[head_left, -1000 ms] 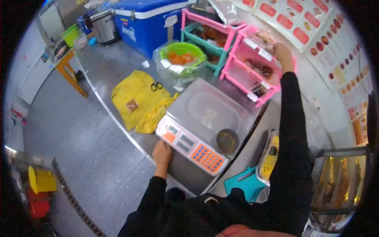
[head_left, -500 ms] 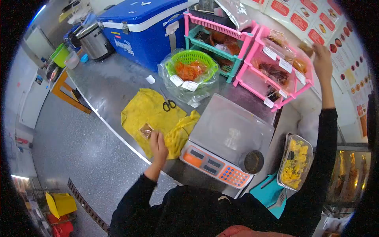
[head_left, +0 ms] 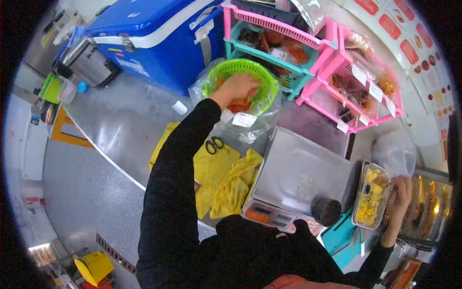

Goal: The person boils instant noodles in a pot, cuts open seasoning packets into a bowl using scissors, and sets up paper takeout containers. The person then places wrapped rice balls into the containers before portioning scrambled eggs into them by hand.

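Note:
My left hand point(head_left: 239, 88) reaches into the green basket point(head_left: 267, 79), which sits in a clear plastic bag. Its fingers are curled down at the orange packets point(head_left: 238, 104); whatever they grip is hidden. My right hand point(head_left: 400, 195) is at the right rim of the clear container point(head_left: 360, 222) of yellow pieces point(head_left: 368, 204). Its fingers are closed on a small brownish packet point(head_left: 383, 181) over the container, seen only in part. A sliver of a brown packet point(head_left: 197, 186) shows on the yellow cloth point(head_left: 211, 176) beside my left sleeve.
Black-handled scissors point(head_left: 213, 145) lie on the cloth. A scale point(head_left: 303, 168) with a dark round tub point(head_left: 327, 211) stands in front of me. Behind are a blue cooler point(head_left: 149, 43), a pink and teal rack point(head_left: 274, 41) and a pink rack point(head_left: 346, 91) of labelled bags.
My left hand let go of the brown packet on the cloth and moved up into the green basket. My right hand came down from above the pink rack to the yellow-filled container. The view shifted.

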Tool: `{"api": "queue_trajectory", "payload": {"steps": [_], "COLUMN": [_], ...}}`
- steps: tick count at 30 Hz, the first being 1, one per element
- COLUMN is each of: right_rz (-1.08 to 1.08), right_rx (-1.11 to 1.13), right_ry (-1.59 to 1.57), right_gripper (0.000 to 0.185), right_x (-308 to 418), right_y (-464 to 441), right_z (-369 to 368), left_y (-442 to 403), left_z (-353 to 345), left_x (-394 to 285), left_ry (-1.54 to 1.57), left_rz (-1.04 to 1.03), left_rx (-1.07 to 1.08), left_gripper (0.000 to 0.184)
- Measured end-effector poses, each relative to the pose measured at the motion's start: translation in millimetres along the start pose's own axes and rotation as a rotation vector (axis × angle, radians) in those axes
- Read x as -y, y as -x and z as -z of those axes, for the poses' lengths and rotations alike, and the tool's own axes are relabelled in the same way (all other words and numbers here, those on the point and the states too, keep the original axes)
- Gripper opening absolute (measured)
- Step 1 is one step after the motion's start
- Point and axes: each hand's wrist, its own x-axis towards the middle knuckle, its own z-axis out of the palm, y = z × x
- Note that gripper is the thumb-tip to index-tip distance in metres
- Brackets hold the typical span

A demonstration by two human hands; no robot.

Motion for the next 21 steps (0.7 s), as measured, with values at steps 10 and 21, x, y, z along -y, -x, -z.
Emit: {"api": "queue_trajectory", "payload": {"steps": [10, 21], "right_rz": [-0.145, -0.179], "right_rx": [0.099, 0.137], "right_ry": [0.101, 0.156], "right_gripper": [0.019, 0.018], "right_x": [-28.5, -44.4], "right_y": [17.2, 23.3], "right_z": [-22.4, -34.4], "left_y": [-24.5, -21.3], "left_z": [4.4, 4.9], "left_x": [22.3, 31.0], "left_ry": [-0.085, -0.188], "left_rz": [-0.23, 0.013], "left_rx": [0.204, -0.091], "left_gripper": [0.02, 0.015]}}
